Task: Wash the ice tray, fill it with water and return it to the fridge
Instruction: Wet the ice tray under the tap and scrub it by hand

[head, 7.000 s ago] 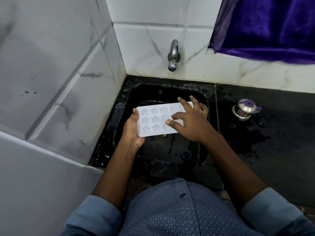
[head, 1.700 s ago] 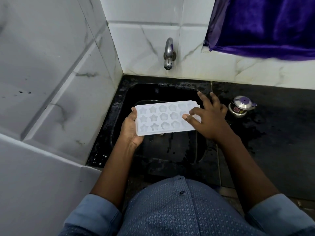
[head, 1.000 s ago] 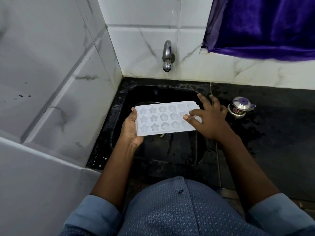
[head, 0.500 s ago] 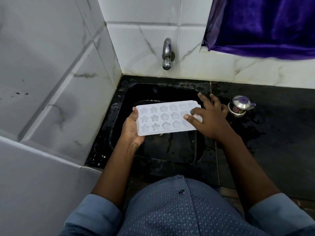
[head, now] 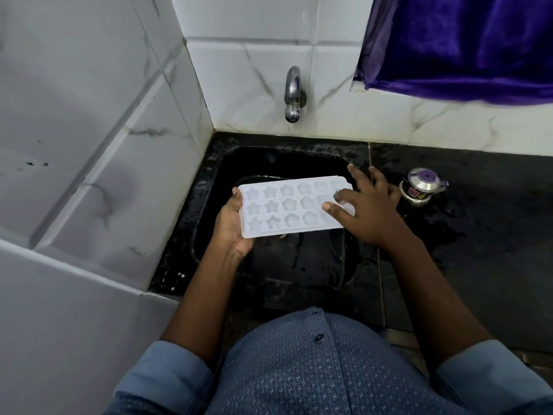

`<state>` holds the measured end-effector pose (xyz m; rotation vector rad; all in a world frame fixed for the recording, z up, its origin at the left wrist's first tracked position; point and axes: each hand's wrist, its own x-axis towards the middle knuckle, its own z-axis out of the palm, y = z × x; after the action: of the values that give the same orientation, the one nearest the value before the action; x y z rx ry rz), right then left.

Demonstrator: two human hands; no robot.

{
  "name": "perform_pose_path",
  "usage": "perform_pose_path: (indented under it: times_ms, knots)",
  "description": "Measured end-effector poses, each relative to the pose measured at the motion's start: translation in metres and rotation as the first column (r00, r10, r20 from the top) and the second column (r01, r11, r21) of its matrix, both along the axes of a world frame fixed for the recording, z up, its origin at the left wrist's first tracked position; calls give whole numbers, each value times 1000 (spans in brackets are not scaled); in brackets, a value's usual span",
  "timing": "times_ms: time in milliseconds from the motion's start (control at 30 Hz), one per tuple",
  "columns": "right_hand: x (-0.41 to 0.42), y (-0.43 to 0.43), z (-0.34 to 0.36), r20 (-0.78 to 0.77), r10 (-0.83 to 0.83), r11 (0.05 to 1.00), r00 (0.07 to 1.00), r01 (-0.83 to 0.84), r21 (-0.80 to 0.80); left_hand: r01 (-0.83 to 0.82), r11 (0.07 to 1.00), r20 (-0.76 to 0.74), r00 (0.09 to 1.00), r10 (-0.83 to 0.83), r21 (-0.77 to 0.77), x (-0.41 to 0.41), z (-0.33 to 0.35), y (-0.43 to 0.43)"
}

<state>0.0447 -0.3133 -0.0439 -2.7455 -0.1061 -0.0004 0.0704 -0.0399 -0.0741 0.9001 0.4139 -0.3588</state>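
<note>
A white plastic ice tray with star- and flower-shaped cells (head: 287,205) was held level above the black sink basin (head: 269,161), cells facing up, its long side running left to right. The left hand (head: 232,227) gripped the tray's left short end, thumb on the top edge and fingers curled beneath. The right hand (head: 363,211) lay over the tray's right end with fingers spread and holding nothing; its thumb and bent index finger pressed on the cells there and hid several of them.

A chrome tap (head: 292,95) stuck out of the white marbled wall tiles (head: 251,85) at the far side, its spout above the sink's far edge and beyond the tray. The tiled side wall (head: 104,163) stood close on the left of the sink. On the wet black countertop (head: 493,250) to the right sat a small steel lidded pot with a purple knob (head: 422,187), near the right hand's outer fingers. A purple cloth (head: 463,46) hung at the far right, above the counter.
</note>
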Motion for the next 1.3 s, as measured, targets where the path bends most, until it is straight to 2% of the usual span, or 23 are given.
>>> perform_pose_path:
  times_ms: [1300]
  knots:
    - [3,-1,-4,-18,10,1000,1000,-10,10,7,1000,-3,1000,-7,20,2,1,4]
